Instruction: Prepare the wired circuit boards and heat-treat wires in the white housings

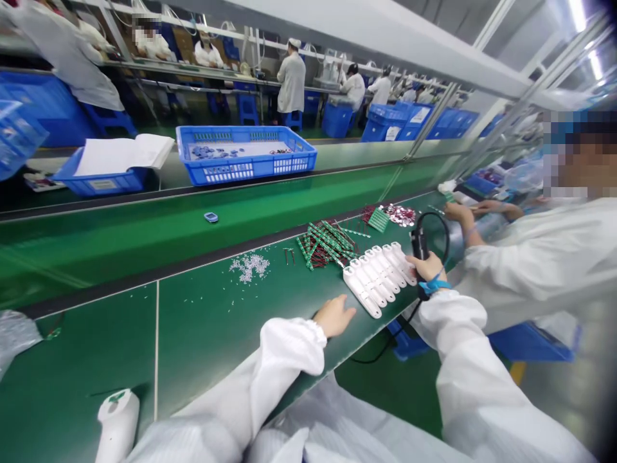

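My left hand is over the green table, just left of a row of white plastic housings, with its thumb and fingers apart and nothing held. At the right end of the row, my right hand is wrapped round a black corded tool that stands upright. Behind the row lies a pile of green circuit strips with dark red wires. Small pale screws or pins are scattered farther left.
Beyond the table runs a green belt carrying a blue part. A blue crate stands behind it. A white device lies at lower left. A co-worker's sleeve is close on the right.
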A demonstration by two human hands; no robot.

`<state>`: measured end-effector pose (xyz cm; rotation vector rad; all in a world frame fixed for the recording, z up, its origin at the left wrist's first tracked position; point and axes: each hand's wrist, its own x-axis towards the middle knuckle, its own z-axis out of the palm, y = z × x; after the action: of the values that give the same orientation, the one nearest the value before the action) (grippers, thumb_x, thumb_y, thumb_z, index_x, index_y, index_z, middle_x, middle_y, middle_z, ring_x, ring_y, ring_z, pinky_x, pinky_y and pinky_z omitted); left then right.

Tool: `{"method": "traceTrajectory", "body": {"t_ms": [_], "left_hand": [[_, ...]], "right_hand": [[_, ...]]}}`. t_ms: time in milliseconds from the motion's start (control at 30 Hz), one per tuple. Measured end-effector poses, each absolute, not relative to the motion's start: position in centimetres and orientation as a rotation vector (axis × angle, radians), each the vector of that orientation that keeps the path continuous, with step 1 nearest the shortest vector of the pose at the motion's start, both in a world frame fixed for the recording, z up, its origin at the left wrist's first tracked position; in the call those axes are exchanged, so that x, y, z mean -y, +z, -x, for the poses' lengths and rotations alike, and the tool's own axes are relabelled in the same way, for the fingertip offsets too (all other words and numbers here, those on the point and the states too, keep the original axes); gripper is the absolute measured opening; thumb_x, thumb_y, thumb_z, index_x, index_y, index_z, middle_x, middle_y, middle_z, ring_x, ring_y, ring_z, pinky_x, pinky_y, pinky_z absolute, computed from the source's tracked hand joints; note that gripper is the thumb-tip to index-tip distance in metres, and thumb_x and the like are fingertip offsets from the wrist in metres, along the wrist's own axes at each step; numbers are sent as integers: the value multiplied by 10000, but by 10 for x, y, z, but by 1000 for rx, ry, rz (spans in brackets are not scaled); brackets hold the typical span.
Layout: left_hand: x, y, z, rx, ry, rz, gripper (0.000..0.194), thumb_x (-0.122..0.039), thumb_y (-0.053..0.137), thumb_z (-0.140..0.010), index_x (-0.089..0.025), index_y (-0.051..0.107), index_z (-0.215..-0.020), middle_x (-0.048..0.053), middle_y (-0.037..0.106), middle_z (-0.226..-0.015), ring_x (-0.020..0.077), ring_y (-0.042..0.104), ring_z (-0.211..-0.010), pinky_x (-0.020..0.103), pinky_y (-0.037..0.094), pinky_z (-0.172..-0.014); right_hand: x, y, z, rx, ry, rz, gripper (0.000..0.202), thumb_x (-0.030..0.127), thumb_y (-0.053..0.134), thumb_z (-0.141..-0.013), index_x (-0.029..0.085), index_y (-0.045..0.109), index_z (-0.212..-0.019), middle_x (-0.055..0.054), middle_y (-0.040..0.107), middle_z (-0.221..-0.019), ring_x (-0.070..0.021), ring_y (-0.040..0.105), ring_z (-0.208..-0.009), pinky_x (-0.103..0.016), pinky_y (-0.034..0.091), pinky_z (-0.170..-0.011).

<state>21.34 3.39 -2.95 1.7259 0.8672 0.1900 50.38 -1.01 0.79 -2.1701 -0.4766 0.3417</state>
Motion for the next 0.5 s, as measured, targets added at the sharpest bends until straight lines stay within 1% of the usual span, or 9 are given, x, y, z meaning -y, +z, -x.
{"method": "traceTrajectory", "body": {"t_ms": [67, 100, 133, 167, 233, 267, 300, 400, 500], "left_hand": [[-33, -28, -203, -863, 158, -1626, 372, -351, 477, -845, -100, 565, -1106, 97, 687, -751, 203, 644, -689, 293, 472, -622], [-33, -27, -192, -858, 149, -1553, 395, -381, 406, -879, -83, 561, -1087, 110, 687, -763, 185, 645, -658, 278, 477, -583], [-34, -25, -179, -845, 154, -1436, 434, -405, 336, -905, -67, 558, -1063, 134, 688, -812, 173, 654, -669, 269, 489, -582], [-34, -22, -164, -818, 177, -1267, 470, -420, 285, -921, -53, 550, -1050, 165, 683, -899, 167, 667, -731, 263, 510, -629], [-35, -16, -133, -728, 279, -799, 495, -438, 297, -927, -21, 525, -1066, 230, 624, -1105, 187, 657, -937, 273, 512, -811], [-36, -12, -118, -680, 338, -583, 501, -441, 335, -921, -2, 509, -1089, 253, 579, -1184, 211, 626, -1030, 289, 485, -898], [-35, -9, -105, -641, 391, -417, 514, -441, 376, -913, 18, 492, -1115, 271, 542, -1234, 240, 594, -1093, 313, 453, -960], [-30, -2, -76, -595, 500, -239, 567, -441, 419, -908, 48, 447, -1194, 283, 496, -1292, 293, 540, -1164, 374, 388, -1039], [-21, 3, -57, -576, 582, -208, 572, -448, 396, -920, 40, 452, -1212, 266, 510, -1288, 297, 528, -1178, 386, 353, -1062]], "right_hand": [[12, 21, -498, 460, 258, 2136, 356, 254, 730, -620, 125, 573, -911, 31, 534, -505, -154, 534, -421, -261, 424, -408], [15, 27, -489, 467, 237, 2073, 345, 266, 729, -621, 134, 577, -901, 24, 546, -538, -151, 533, -428, -262, 424, -405], [19, 33, -476, 486, 233, 1992, 323, 279, 726, -626, 148, 584, -884, 19, 564, -580, -141, 528, -433, -259, 424, -405], [23, 38, -460, 516, 241, 1813, 307, 278, 731, -617, 155, 594, -863, 9, 586, -627, -130, 515, -431, -258, 414, -396], [31, 48, -419, 631, 348, 1428, 306, 270, 731, -628, 164, 608, -887, -20, 646, -744, -111, 503, -451, -246, 390, -399], [33, 53, -396, 664, 377, 1281, 284, 260, 714, -646, 163, 610, -892, -22, 655, -745, -100, 487, -444, -241, 383, -405], [34, 58, -372, 691, 415, 1148, 251, 240, 690, -662, 163, 608, -887, -8, 646, -704, -92, 473, -427, -242, 389, -417], [27, 70, -304, 739, 568, 835, 173, 182, 633, -675, 177, 587, -842, 62, 540, -547, -69, 412, -378, -218, 363, -402], [10, 75, -247, 763, 770, 642, 138, 148, 612, -685, 192, 564, -807, 88, 471, -521, -51, 387, -362, -199, 345, -392]]}}
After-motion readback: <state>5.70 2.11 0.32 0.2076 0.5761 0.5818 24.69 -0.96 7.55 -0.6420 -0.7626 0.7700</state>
